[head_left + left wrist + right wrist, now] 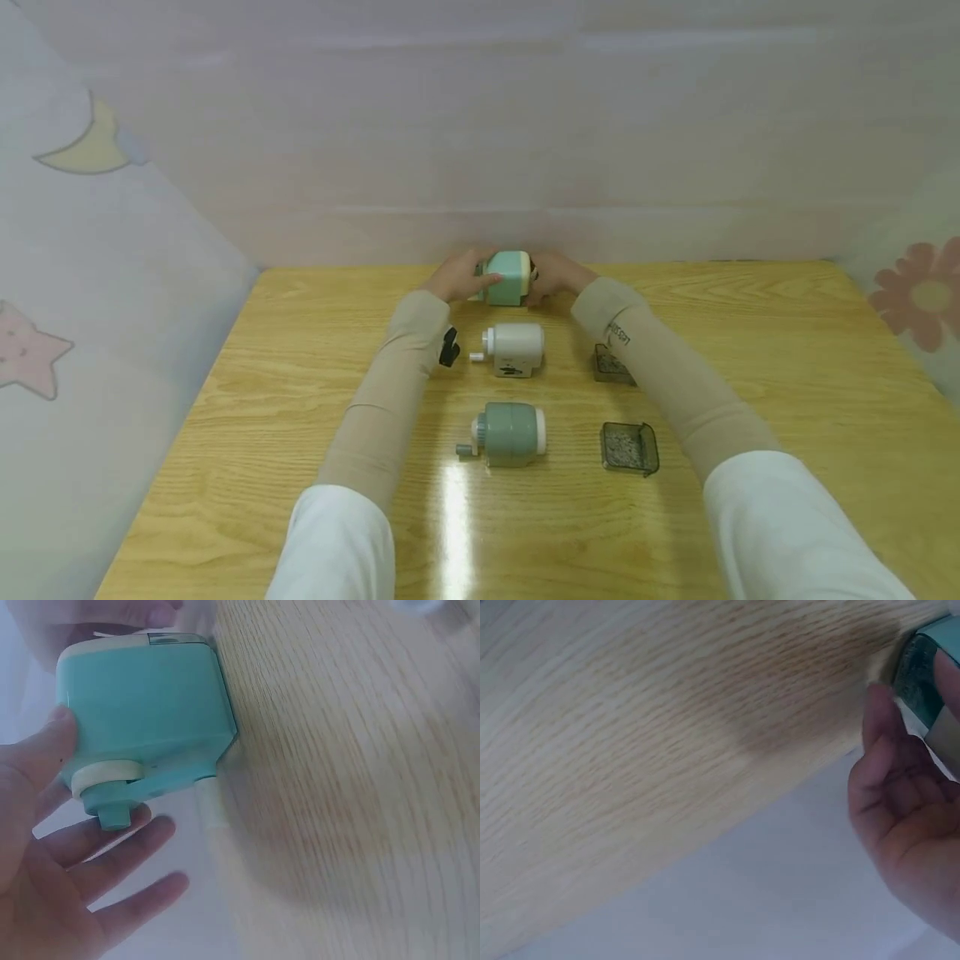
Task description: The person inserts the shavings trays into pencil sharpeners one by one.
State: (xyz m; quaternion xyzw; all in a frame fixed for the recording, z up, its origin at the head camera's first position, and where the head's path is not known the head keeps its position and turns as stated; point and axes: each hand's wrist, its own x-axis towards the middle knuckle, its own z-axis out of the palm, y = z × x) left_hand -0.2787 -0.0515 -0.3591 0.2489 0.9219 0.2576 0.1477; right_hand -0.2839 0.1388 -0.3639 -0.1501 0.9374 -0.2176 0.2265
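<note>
A teal pencil sharpener [510, 277] [142, 712] [922, 667] with a cream band stands at the far edge of the wooden table [750, 350], between both hands. My left hand [457, 279] [67, 855] is at its crank end. The thumb rests on the teal body and the fingers lie straight and spread beneath the crank knob. My right hand [555, 275] [907, 802] curls round the opposite end, with one finger lying over the body.
A white sharpener [513, 348] and a grey-green sharpener [510, 433] stand in a row nearer to me. Two dark clear shavings trays [628, 448] [611, 365] sit to their right. Pale curtain walls close in the table's back and left side.
</note>
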